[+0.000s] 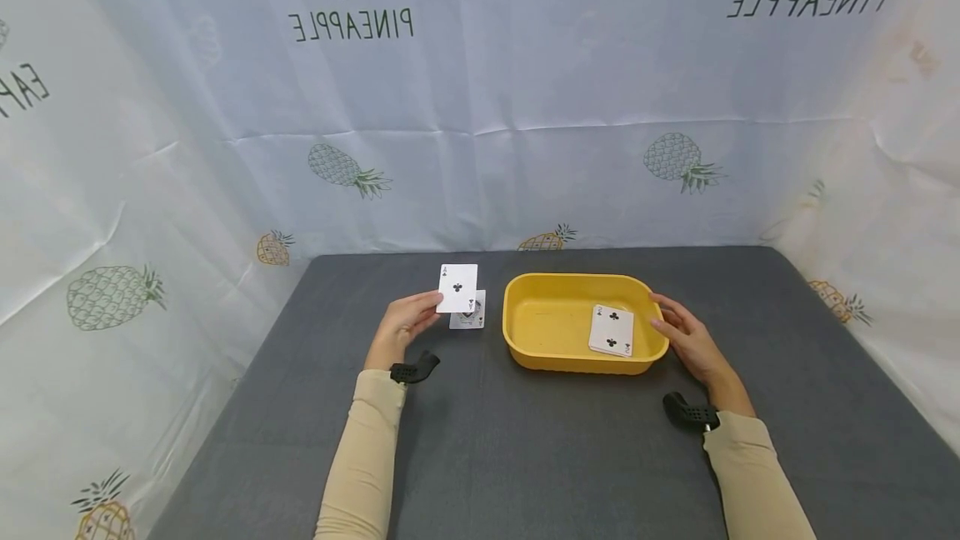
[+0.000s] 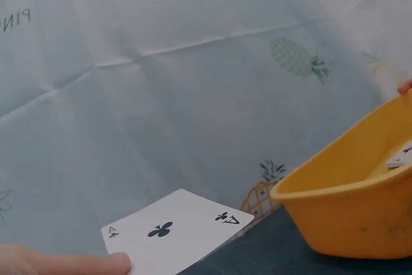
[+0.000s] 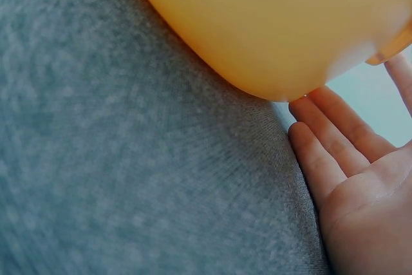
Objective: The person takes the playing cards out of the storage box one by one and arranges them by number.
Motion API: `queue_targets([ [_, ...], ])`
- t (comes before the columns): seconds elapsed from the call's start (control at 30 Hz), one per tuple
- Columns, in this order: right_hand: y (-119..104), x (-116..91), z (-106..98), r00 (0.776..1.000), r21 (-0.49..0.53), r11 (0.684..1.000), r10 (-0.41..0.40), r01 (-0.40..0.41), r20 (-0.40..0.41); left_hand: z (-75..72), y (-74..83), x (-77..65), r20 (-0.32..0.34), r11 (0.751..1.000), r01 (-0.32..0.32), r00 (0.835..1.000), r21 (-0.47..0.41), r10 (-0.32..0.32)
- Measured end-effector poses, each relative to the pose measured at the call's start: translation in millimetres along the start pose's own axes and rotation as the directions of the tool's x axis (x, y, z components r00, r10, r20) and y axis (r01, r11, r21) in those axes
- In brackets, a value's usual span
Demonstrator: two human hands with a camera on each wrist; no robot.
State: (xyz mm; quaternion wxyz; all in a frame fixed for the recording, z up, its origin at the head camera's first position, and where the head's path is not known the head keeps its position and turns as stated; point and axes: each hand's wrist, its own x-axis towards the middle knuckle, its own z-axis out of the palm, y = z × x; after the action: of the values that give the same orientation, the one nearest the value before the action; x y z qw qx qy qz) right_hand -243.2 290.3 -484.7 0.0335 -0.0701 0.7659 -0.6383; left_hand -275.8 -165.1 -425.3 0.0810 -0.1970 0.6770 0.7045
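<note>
My left hand (image 1: 406,323) pinches an ace of clubs (image 1: 457,288) by its left edge, face up. In the left wrist view, a fingertip lies on the lower left of this ace (image 2: 168,233). Partly beneath the held card in the head view, a face-up playing card (image 1: 468,319) is on the table. A yellow plastic bin (image 1: 573,362) stands right of it. Inside, toward its right end, is a small stack of cards topped by the two of clubs (image 1: 611,330). My right hand (image 1: 693,347) holds the bin's right rim, other fingers against its outer wall.
A dark grey cloth covers the table (image 1: 555,457). White curtains (image 1: 480,82) with pineapple prints hang behind and at both sides. Each wrist wears a black strap, the left strap (image 1: 414,369) and the right strap (image 1: 688,413).
</note>
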Motion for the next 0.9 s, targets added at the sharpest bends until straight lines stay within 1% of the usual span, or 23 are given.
queue_targets([
  [0.2,-0.3,0.6,0.0,1.0,-0.015,1.0,0.014,-0.014,-0.003,-11.8,-5.6,6.8,-0.034,1.0,0.011,0.999,0.014,-0.01],
  [0.33,-0.4,0.9,-0.4,1.0,-0.015,1.0,0.005,-0.005,0.003,-20.4,-11.4,14.5,-0.048,1.0,0.019,0.999,0.003,-0.019],
  [0.57,-0.6,2.0,-0.2,1.0,-0.004,1.0,0.001,-0.001,0.01,-35.8,-20.6,25.0,-0.07,0.998,0.058,0.996,-0.015,-0.059],
  [0.77,1.0,1.9,-0.6,1.0,-0.008,1.0,0.001,-0.001,0.004,-42.0,-22.6,29.4,-0.069,0.997,0.064,0.995,-0.033,-0.067],
  [0.9,2.1,1.7,-0.9,1.0,-0.019,1.0,0.014,-0.014,-0.002,-42.9,-22.4,32.1,-0.078,0.998,0.066,0.995,-0.016,-0.067],
])
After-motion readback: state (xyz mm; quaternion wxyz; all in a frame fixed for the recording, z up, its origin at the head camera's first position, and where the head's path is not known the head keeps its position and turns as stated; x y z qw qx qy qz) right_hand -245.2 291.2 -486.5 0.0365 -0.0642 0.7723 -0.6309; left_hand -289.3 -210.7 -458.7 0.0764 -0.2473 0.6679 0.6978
